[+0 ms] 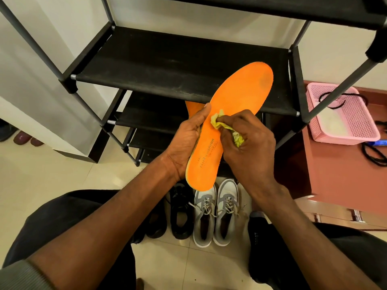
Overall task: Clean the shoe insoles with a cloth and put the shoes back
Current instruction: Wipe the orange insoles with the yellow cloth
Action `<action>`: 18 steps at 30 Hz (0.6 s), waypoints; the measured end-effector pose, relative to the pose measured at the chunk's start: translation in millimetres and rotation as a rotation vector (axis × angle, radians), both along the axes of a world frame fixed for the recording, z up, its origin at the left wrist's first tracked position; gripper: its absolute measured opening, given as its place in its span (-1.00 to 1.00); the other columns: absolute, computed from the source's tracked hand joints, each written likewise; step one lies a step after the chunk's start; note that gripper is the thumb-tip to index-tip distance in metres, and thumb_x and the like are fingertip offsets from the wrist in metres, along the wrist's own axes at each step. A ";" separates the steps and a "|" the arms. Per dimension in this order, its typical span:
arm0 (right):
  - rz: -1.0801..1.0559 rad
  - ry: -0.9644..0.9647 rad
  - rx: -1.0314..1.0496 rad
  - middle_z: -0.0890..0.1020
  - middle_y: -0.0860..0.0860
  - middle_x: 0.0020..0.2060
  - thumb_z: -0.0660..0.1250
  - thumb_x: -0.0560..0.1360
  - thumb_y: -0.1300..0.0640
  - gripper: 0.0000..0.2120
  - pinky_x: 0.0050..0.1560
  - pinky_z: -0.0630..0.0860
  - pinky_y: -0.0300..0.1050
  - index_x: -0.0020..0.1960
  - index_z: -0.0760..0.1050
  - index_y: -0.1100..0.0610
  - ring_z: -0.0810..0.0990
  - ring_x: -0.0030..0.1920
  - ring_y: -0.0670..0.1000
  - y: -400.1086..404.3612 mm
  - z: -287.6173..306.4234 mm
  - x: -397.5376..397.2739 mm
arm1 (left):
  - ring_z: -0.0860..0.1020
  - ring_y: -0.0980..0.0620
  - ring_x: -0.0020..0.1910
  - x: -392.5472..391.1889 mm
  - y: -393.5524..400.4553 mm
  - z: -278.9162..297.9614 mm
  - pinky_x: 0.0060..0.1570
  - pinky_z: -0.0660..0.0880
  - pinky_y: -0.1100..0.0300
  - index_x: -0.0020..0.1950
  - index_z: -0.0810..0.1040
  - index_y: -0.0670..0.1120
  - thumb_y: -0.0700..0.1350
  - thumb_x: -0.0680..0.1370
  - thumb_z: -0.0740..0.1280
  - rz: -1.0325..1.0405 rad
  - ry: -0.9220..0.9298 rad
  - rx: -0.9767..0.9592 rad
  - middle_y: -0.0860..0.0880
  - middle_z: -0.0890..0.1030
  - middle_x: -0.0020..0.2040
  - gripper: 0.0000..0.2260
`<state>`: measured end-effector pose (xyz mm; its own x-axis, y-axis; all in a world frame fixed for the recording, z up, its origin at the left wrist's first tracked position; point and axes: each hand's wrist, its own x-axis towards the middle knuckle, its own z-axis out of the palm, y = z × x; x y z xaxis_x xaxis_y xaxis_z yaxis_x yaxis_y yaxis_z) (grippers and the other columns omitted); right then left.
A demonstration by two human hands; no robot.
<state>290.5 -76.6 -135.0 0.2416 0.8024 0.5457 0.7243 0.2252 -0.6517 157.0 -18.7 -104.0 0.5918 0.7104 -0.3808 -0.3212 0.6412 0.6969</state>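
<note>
fingers (206,110) of the left hand (186,141) are curled round the left edge of an orange insole (234,105), the thumb laid along its upper face. the insole is held in the air in front of the shoe rack (178,65), toe end raised up and to the right, heel end low near the wrists, printed lettering visible on its heel half. fingers of the right hand (249,147) are clamped on a crumpled yellow cloth (234,132), which is pressed against the middle of the insole's face. a second orange insole (191,108) is partly seen behind the left hand, its resting place hidden. on the tiled floor (52,185) below the hands, a pair of grey and white sneakers (215,212) is set side by side, toes toward the rack, with a pair of black shoes (180,214) just beside them on the left. a pink perforated basket (343,116) is seen on a reddish-brown desk (335,164) to the right of the rack. dark trousers are noted on both knees at the lower edge.
</note>
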 end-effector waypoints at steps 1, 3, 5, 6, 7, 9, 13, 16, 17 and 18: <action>0.024 0.008 -0.003 0.67 -0.02 0.03 0.42 0.57 0.20 -0.77 -0.09 0.65 0.08 0.21 0.69 0.18 0.68 -0.04 0.01 -0.5 -0.1 -1.2 | 0.70 -0.03 -0.02 -0.6 -0.1 1.0 0.09 0.64 0.07 0.45 0.46 -0.19 0.06 0.72 0.12 0.003 -0.008 -0.004 -0.12 0.70 0.05 -0.57; 0.030 -0.008 -0.014 0.67 -0.03 0.03 0.43 0.58 0.18 -0.77 -0.09 0.65 0.06 0.21 0.70 0.17 0.68 -0.04 -0.01 -0.8 -0.1 -1.0 | 0.70 -0.01 -0.07 -1.4 0.1 2.9 0.04 0.64 0.09 0.37 0.52 -0.18 0.06 0.72 0.11 0.001 -0.012 -0.001 -0.11 0.71 0.00 -0.60; -0.045 -0.016 -0.022 0.68 -0.06 0.03 0.43 0.59 0.15 -0.78 -0.12 0.65 0.06 0.21 0.70 0.13 0.67 -0.07 -0.03 0.2 0.1 3.6 | 0.68 0.05 -0.21 -0.4 0.1 -0.4 -0.14 0.66 0.15 0.28 0.56 -0.13 0.06 0.72 0.11 -0.013 0.010 0.026 -0.05 0.70 -0.14 -0.64; -0.084 -0.002 -0.021 0.68 -0.06 0.03 0.43 0.59 0.15 -0.79 -0.12 0.65 0.07 0.21 0.70 0.12 0.67 -0.07 -0.03 1.0 0.4 6.0 | 0.66 0.07 -0.27 0.7 -0.6 -1.0 -0.22 0.65 0.18 0.27 0.55 -0.12 0.06 0.72 0.11 -0.008 0.024 0.033 -0.02 0.69 -0.19 -0.66; -0.093 0.011 -0.016 0.68 -0.06 0.03 0.43 0.59 0.16 -0.79 -0.11 0.65 0.08 0.20 0.71 0.13 0.67 -0.07 -0.02 1.3 0.8 7.3 | 0.66 0.07 -0.29 1.1 -1.2 -0.9 -0.25 0.64 0.18 0.27 0.54 -0.12 0.06 0.72 0.12 -0.001 0.031 0.032 -0.02 0.68 -0.21 -0.66; -0.005 0.009 -0.007 0.68 -0.03 0.01 0.44 0.57 0.20 -0.81 -0.11 0.65 0.07 0.16 0.71 0.16 0.68 -0.06 -0.02 0.3 2.0 3.6 | 0.70 0.02 -0.15 1.1 -1.2 1.2 -0.10 0.67 0.12 0.34 0.52 -0.16 0.07 0.72 0.11 0.005 0.017 0.008 -0.07 0.72 -0.08 -0.62; 0.190 -0.022 -0.011 0.67 -0.02 -0.02 0.46 0.54 0.26 -0.83 -0.12 0.64 0.06 0.11 0.72 0.18 0.68 -0.04 -0.03 -3.1 3.7 -4.4 | 0.58 -0.17 0.26 -1.3 -0.7 4.5 0.32 0.52 -0.05 0.52 0.40 -0.20 0.11 0.70 0.13 0.000 -0.025 -0.031 -0.23 0.56 0.36 -0.49; 0.052 -0.039 -0.003 0.68 -0.05 -0.01 0.45 0.56 0.18 -0.83 -0.15 0.64 0.06 0.13 0.72 0.13 0.68 -0.08 -0.03 -0.3 2.3 5.1 | 0.68 -0.04 0.01 -1.2 -1.2 5.8 0.08 0.64 0.06 0.52 0.40 -0.17 0.09 0.72 0.11 -0.008 -0.021 -0.020 -0.12 0.69 0.09 -0.52; -0.007 -0.033 -0.005 0.68 -0.05 0.00 0.45 0.57 0.17 -0.82 -0.15 0.65 0.06 0.15 0.72 0.13 0.68 -0.08 -0.03 0.3 1.9 7.8 | 0.69 -0.01 -0.08 -0.4 -0.9 3.8 -0.01 0.65 0.09 0.52 0.40 -0.17 0.09 0.72 0.11 -0.009 -0.021 -0.020 -0.09 0.70 0.00 -0.53; -0.039 -0.025 -0.007 0.68 -0.05 0.01 0.45 0.57 0.17 -0.82 -0.14 0.65 0.06 0.16 0.72 0.14 0.68 -0.07 -0.03 0.6 1.8 8.5 | 0.68 0.00 -0.11 0.1 -0.9 3.8 -0.05 0.65 0.10 0.53 0.39 -0.17 0.08 0.72 0.12 -0.002 -0.015 -0.018 -0.08 0.70 -0.03 -0.53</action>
<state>299.0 -76.0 -133.2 0.2592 0.7963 0.5466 0.7486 0.1919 -0.6346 157.1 -19.7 -100.2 0.5987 0.7025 -0.3849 -0.3302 0.6542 0.6805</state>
